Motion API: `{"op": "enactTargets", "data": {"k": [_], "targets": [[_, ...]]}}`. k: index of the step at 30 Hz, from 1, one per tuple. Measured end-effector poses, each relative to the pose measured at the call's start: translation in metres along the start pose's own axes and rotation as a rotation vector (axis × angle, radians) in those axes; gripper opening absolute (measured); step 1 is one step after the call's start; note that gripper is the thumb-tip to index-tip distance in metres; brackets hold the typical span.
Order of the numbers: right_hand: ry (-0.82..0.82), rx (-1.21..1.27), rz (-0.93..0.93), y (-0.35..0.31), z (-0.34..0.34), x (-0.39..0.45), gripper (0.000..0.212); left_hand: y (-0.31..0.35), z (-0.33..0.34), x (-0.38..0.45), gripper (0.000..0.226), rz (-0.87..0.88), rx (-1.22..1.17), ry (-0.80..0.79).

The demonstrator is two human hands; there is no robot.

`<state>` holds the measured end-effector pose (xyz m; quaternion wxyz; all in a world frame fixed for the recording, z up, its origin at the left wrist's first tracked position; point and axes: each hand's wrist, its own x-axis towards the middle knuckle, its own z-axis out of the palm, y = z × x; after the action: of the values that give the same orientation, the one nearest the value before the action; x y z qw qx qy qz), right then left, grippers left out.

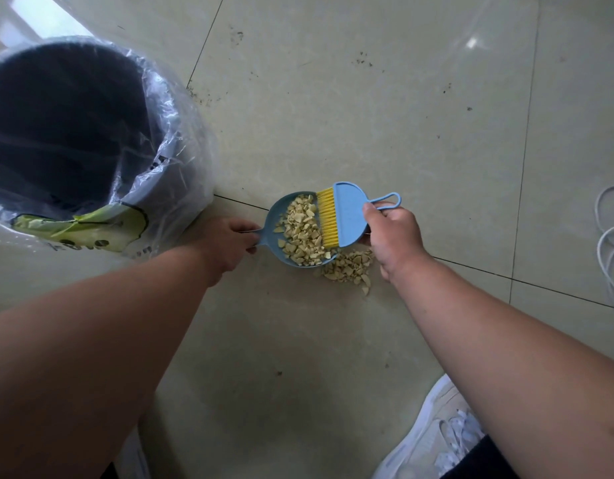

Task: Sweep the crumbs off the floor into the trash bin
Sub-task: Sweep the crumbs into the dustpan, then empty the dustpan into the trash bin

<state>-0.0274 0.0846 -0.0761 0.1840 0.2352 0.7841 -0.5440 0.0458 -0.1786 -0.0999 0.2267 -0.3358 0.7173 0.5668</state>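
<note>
A small blue dustpan (pixel 277 211) lies on the tiled floor, holding a heap of pale yellow crumbs (pixel 304 229). My left hand (pixel 229 242) grips its short handle. My right hand (pixel 390 236) grips the handle of a blue hand brush (pixel 348 210). The brush's yellow bristles (pixel 328 217) rest at the dustpan's open edge, against the crumbs. A smaller pile of crumbs (pixel 350 267) lies on the floor just right of the pan, below the brush. The dark trash bin (pixel 56 133), lined with a clear plastic bag, stands at the left, close to the dustpan.
The glossy beige tiled floor (pixel 367 115) has dark specks further away. A white cable (pixel 609 250) loops at the right edge. My white shoe (pixel 433 433) is at the bottom right.
</note>
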Motion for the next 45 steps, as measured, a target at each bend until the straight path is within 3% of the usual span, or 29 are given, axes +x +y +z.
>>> {"op": "enactTargets", "data": {"k": [9, 16, 24, 35, 42, 45], "targets": [[0.077, 0.181, 0.071, -0.026, -0.010, -0.012, 0.014, 0.003, -0.002, -0.001, 0.020, -0.018, -0.024, -0.003], [0.120, 0.204, 0.069, -0.054, -0.027, -0.026, 0.024, 0.036, -0.010, -0.027, 0.017, 0.034, -0.027, 0.006], [0.163, 0.281, 0.010, -0.096, -0.047, -0.057, 0.020, 0.075, -0.034, -0.087, 0.017, 0.118, -0.022, 0.032], [0.040, 0.332, -0.195, -0.214, -0.017, -0.125, 0.017, 0.166, -0.146, -0.168, 0.015, 0.280, -0.065, 0.094], [-0.094, 0.309, -0.264, -0.271, 0.034, -0.168, 0.016, 0.193, -0.247, -0.197, 0.015, 0.195, 0.061, 0.109], [-0.156, 0.289, -0.261, -0.281, 0.061, -0.182, 0.014, 0.190, -0.288, -0.204, 0.014, 0.175, 0.006, 0.090]]}}
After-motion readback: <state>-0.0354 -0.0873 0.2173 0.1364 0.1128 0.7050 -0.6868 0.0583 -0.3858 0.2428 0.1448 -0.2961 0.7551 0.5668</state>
